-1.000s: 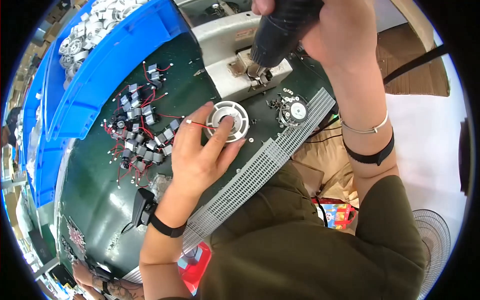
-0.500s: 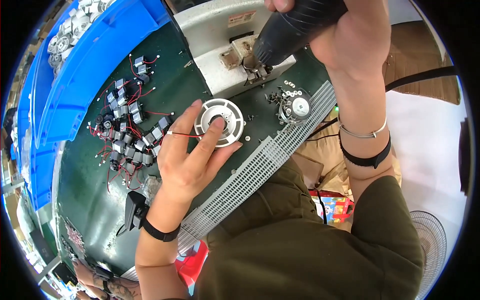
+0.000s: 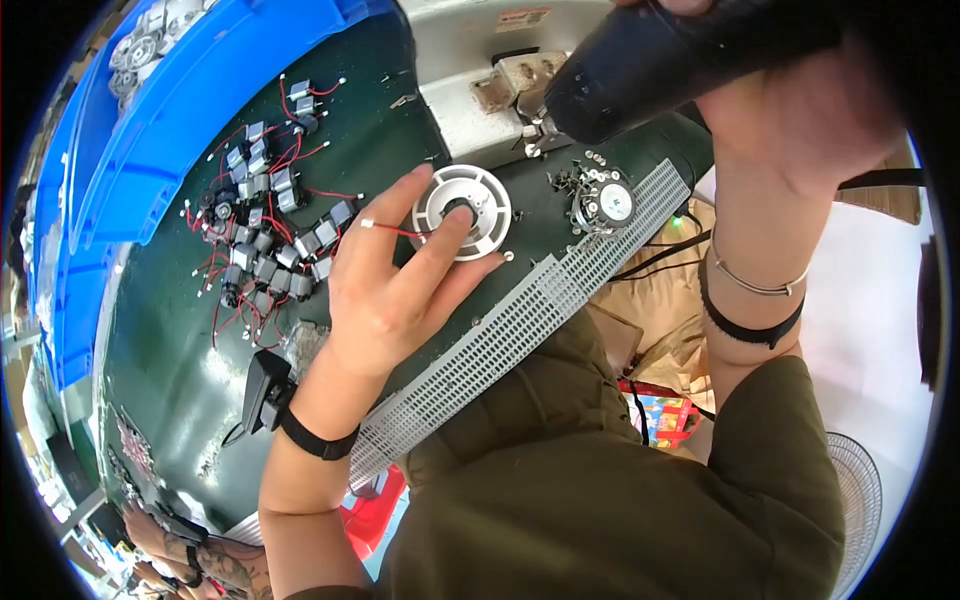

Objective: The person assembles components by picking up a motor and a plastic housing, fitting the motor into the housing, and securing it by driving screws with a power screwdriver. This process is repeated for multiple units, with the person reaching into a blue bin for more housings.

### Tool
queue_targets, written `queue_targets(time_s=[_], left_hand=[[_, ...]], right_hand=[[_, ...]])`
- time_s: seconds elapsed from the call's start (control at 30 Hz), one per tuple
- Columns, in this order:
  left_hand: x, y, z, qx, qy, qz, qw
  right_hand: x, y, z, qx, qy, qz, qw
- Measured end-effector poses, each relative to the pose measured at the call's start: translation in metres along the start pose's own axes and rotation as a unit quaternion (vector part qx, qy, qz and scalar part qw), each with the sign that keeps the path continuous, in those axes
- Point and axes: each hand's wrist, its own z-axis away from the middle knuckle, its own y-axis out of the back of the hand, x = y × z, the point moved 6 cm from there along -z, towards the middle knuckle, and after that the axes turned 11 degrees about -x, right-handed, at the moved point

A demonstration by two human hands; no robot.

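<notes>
My left hand (image 3: 388,292) is closed around a white round spoked plastic housing (image 3: 492,238), its thumb and fingers at the rim and one finger pressed into the centre. A short red wire with a white plug runs from the housing across the fingers. My right hand (image 3: 805,125) grips a black electric screwdriver (image 3: 665,65) held above the table at the upper right. The screwdriver's nose is beside the front outlet of a pale metal machine (image 3: 470,115); whether they touch, I cannot tell.
Several small motors (image 3: 262,232) with red wires lie left of my left hand. A blue bin (image 3: 200,110) of white parts stands beyond them. A round dish (image 3: 605,205) with small screws sits near the grey perforated strip (image 3: 500,335) along the table edge. Another person's tattooed forearm (image 3: 225,562) is at lower left.
The screwdriver has moved right and nearer, away from the machine's outlet. My left hand keeps its hold on the housing. The whole view has shifted slightly.
</notes>
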Motion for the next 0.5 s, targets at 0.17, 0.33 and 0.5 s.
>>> queue_targets(time_s=[0.17,0.33,0.5], left_hand=[[0.001,0.000,0.000,0.011,0.000,0.022,1.000],[0.000,0.000,0.000,0.025,-0.008,0.021,0.999],[0.000,0.000,0.000,0.035,-0.007,0.028,0.999]], right_hand=[[0.004,-0.022,-0.007,-0.033,-0.003,-0.036,0.999],[0.015,-0.035,-0.014,-0.066,-0.011,-0.067,0.995],[0.021,-0.034,-0.015,-0.091,-0.019,-0.092,0.991]])
